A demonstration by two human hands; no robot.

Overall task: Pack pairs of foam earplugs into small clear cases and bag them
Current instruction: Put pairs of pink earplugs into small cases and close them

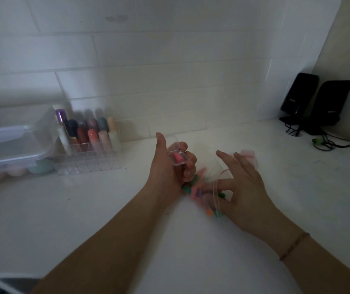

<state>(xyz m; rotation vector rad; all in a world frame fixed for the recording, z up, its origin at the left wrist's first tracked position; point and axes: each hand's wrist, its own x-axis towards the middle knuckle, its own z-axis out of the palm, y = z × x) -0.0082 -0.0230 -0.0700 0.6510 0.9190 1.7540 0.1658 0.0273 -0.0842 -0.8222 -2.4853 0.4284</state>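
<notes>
I see a white desk (pixel 191 251) set against a white tiled wall (pixel 170 71); on the far left sits a clear lidded plastic box (pixel 15 143), and beside it a clear acrylic organizer (pixel 89 158) holding upright tubes in mixed colours; at the far right two black speakers (pixel 316 102) stand with their cables trailing, each bearing a small mark too blurred for me to read. My left hand (pixel 170 164) grips a small clear case (pixel 177 157), fingers curled round it and thumb raised; the hinged lid stands open and one pink earplug (pixel 179 158) lies inside. My right hand (pixel 240 187) is spread, fingers mostly straight, over a clear zip bag (pixel 216 187) with a red strip at its mouth; I cannot tell whether the lower fingers pinch the film, as the hand is motion-blurred. A heap of loose foam earplugs (pixel 199 194), in green, pink, orange and purple, lies on the desk between the two hands, partly within the bag. Beyond the right fingertips sits a blurred pink item (pixel 248 155) in clear plastic.
</notes>
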